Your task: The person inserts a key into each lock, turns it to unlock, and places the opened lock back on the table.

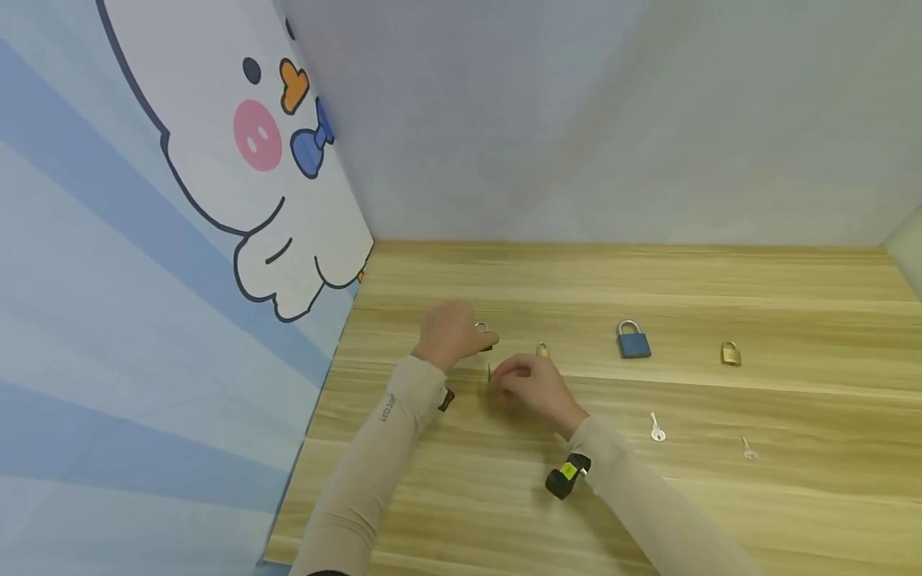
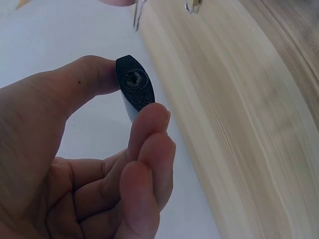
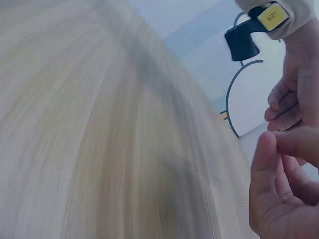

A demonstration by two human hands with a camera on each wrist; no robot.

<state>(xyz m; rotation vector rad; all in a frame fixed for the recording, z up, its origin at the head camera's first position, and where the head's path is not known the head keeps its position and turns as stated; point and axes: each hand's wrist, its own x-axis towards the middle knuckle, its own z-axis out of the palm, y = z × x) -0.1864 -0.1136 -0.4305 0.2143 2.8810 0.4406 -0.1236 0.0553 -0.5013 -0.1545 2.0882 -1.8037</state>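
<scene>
My left hand (image 1: pixel 450 334) pinches a small dark padlock (image 2: pixel 133 79) between thumb and fingers. In the left wrist view the keyhole in its bottom face is turned toward the camera. The shackle points away, mostly hidden. Just to the right and nearer, my right hand (image 1: pixel 533 386) pinches a thin key (image 1: pixel 489 373) between thumb and forefinger. That key (image 2: pixel 138 16) stays apart from the padlock. In the right wrist view the right hand's fingertips (image 3: pixel 266 144) meet, and the key barely shows there.
Behind the right hand lies a small brass padlock (image 1: pixel 543 350), partly covered. Further right are a blue padlock (image 1: pixel 634 346) and another brass padlock (image 1: pixel 731 355). Two keys, one silvery key (image 1: pixel 657 432) and a smaller key (image 1: pixel 750 452), lie nearer on the wooden table (image 1: pixel 792 520).
</scene>
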